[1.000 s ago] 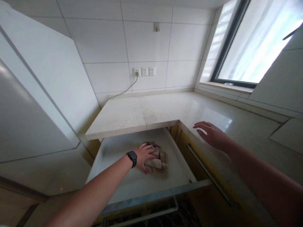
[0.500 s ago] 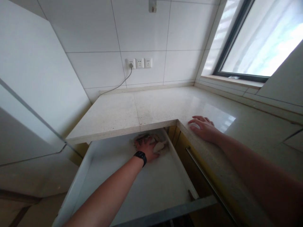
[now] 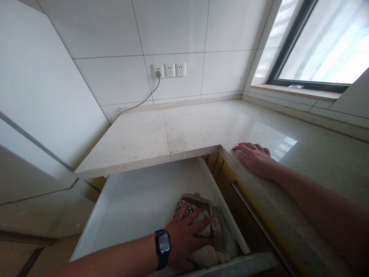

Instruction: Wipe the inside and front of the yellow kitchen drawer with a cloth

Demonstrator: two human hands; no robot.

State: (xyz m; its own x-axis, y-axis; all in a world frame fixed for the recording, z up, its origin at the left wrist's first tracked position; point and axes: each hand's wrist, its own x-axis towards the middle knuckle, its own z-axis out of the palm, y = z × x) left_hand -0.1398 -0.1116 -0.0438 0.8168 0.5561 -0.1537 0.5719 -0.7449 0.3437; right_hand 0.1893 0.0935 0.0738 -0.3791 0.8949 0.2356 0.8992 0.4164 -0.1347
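My left hand [image 3: 186,236], with a black watch [image 3: 163,248] on the wrist, lies spread on a crumpled cloth [image 3: 215,219] inside the pulled-out white drawer [image 3: 138,200]. The cloth is beige and brown with a dark scroll pattern. It sits near the drawer's front right corner, bunched under and around my fingers, and the palm hides part of it. Over on the countertop [image 3: 198,123], my right hand [image 3: 256,157] rests palm down beside the inner edge, its fingers loosely apart and nothing visible in them.
The countertop overhangs the drawer's back. Right of the drawer stands a yellow cabinet front with a long metal handle [image 3: 259,223]. A plugged-in cord [image 3: 144,100] runs from the wall sockets [image 3: 169,70] to the counter's left. A tall white cabinet [image 3: 43,84] stands left; a window [image 3: 319,46] is at right.
My left hand has drawn the cloth from the back of the drawer toward its front right corner. My right hand stays on the countertop. The view has shifted slightly.
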